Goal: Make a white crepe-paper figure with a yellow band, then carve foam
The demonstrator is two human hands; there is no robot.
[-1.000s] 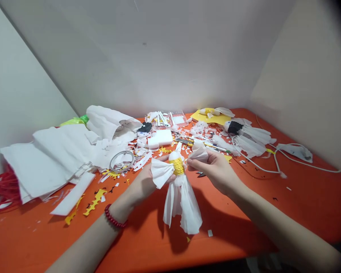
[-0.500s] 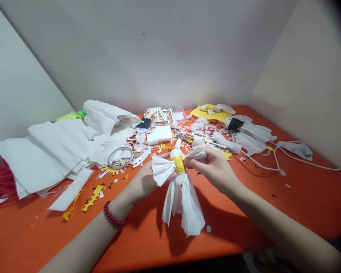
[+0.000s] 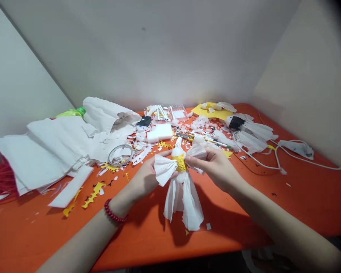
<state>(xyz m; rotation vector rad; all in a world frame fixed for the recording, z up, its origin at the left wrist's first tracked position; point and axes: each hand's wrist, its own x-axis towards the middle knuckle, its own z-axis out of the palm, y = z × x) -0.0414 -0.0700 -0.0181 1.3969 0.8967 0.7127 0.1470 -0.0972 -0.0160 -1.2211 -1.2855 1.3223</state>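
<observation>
A handmade paper doll (image 3: 181,163) is held up over the front of the table. It has a white rounded head with a twisted tip, a yellow scaly band round its body, and white pleated paper pieces at the sides and below. My left hand (image 3: 147,172) is closed round its body from the left and behind, the fingers partly hidden by the left pleated piece (image 3: 164,169). My right hand (image 3: 216,167) pinches the right pleated piece (image 3: 197,151) where it meets the yellow band. A red bead bracelet circles my left wrist.
White paper sheets (image 3: 57,151), a tape roll (image 3: 120,155) and yellow scraps (image 3: 94,194) lie left. Behind are a white foam block (image 3: 160,132), a box of pens (image 3: 170,113) and a cutter (image 3: 184,136). A similar black-banded doll (image 3: 252,131) and a white cable (image 3: 258,163) lie right.
My right fingers have pressed in closer on the right pleated piece at the yellow band, and that piece looks more gathered. The doll stays in my left hand; the view shifts slightly.
</observation>
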